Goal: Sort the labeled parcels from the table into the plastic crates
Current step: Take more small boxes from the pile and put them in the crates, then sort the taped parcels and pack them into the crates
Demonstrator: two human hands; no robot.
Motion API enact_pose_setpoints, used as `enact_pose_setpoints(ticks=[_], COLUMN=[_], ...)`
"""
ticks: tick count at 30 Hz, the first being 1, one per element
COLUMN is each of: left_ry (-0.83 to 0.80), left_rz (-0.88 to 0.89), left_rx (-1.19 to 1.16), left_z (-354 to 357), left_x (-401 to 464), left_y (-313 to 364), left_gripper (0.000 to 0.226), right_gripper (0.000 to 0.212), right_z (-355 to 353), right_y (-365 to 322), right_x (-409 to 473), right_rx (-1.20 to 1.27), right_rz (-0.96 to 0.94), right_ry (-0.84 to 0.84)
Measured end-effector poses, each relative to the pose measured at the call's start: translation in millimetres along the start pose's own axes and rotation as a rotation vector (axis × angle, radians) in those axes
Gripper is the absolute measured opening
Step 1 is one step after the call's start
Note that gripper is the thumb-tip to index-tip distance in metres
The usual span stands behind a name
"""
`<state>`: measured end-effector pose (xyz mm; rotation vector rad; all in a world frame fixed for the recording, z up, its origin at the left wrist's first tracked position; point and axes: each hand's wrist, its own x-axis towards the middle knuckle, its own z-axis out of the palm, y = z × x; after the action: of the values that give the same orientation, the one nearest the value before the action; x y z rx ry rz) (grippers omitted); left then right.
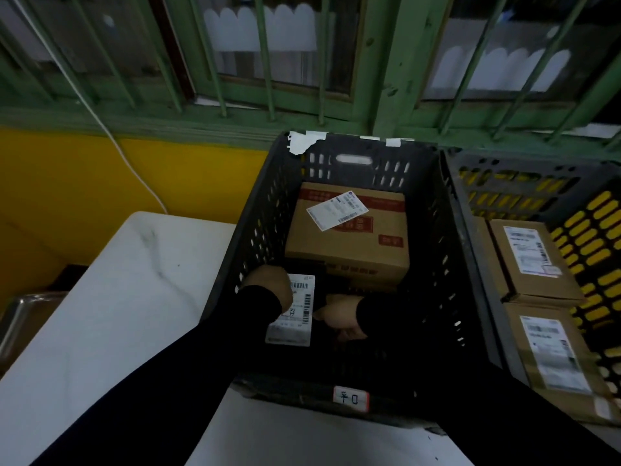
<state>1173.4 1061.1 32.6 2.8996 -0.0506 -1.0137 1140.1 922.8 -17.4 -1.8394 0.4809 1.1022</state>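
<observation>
**Lowering a dark parcel into the black crate**

Reaching down from the near rim, both hands are inside the black crate (255,230), arms in black sleeves stretched forward and angled inward so the wrists sit close together. The left hand (272,287) is bent at the wrist and rests on the left top edge of a dark parcel (319,331), just beside its white barcode label (294,311); its fingers are hidden, so I cannot tell how they lie. The right hand (341,317) lies on the parcel's right side, fingers curling down round it. The parcel is low in the near half of the crate, between the two hands.

Just beyond the hands, in the same crate, stands a brown carton (349,237) with a tilted white label. Right of the right arm, a second crate (591,210) with yellow showing through its slots holds two flat labelled boxes (534,260). Left of the left arm lies the white bench (111,297).
</observation>
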Motion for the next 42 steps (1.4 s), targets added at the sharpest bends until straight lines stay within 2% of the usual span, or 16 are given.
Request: enact_pose_setpoints(ticks=[2, 4, 8, 13, 16, 19, 24, 26, 29, 36, 39, 42], left_ry=[0.044, 0.020, -0.024, 0.066, 0.187, 0.281, 0.230, 0.177, 0.123, -0.054, -0.136, -0.225], left_rz=[0.048, 0.088, 0.064, 0.173, 0.285, 0.417, 0.610, 0.696, 0.804, 1.028, 1.109, 1.174], left_rx=[0.018, 0.015, -0.039, -0.204, -0.462, -0.783, -1.297, -1.391, -1.481, -1.487, -1.462, -1.407], left_z=[-0.9, -2.0, -4.6, -23.3, -41.4, -64.1, -92.6, -98.3, -100.1, -61.1, -35.5, 8.2], left_x=[1.7, 1.6, 6.0, -2.6, -15.6, -33.8, -64.1, -79.8, -104.4, -182.3, -223.0, -277.2], left_y=[2.9, 4.2, -2.7, -5.4, -0.4, 10.5, 39.3, 60.3, 90.0, 182.4, 233.0, 306.0], left_gripper=[0.022, 0.018, 0.030, 0.024, 0.019, 0.019, 0.022, 0.028, 0.025, 0.028, 0.030, 0.033], right_gripper=[0.039, 0.037, 0.034, 0.025, 0.024, 0.033, 0.039, 0.042, 0.046, 0.040, 0.028, 0.028], right_z=[3.8, 6.1, 6.2, -9.1, -30.1, -54.5, -81.4, -86.0, -86.0, -87.2, -93.1, -100.9], right_y=[-3.2, -3.9, -3.9, -13.3, -23.7, -32.5, -23.8, -5.0, 20.8, 115.9, 175.3, 266.3], right_x=[1.0, 3.7, 7.0, -19.4, -45.8, -76.3, -146.8, -174.8, -208.0, -298.6, -342.7, -400.2], right_rx=[0.065, 0.037, 0.112, 0.192, 0.358, 0.593, 0.874, 0.937, 0.946, 1.024, 1.023, 1.036], right_rz=[-0.003, -0.015, 0.022, -0.055, -0.166, -0.319, -0.605, -0.692, -0.769, -0.837, -0.885, -0.904], right_ry=[-0.031, -0.044, -0.076, 0.101, 0.222, 0.409, 0.597, 0.684, 0.819, 1.071, 1.175, 1.293])
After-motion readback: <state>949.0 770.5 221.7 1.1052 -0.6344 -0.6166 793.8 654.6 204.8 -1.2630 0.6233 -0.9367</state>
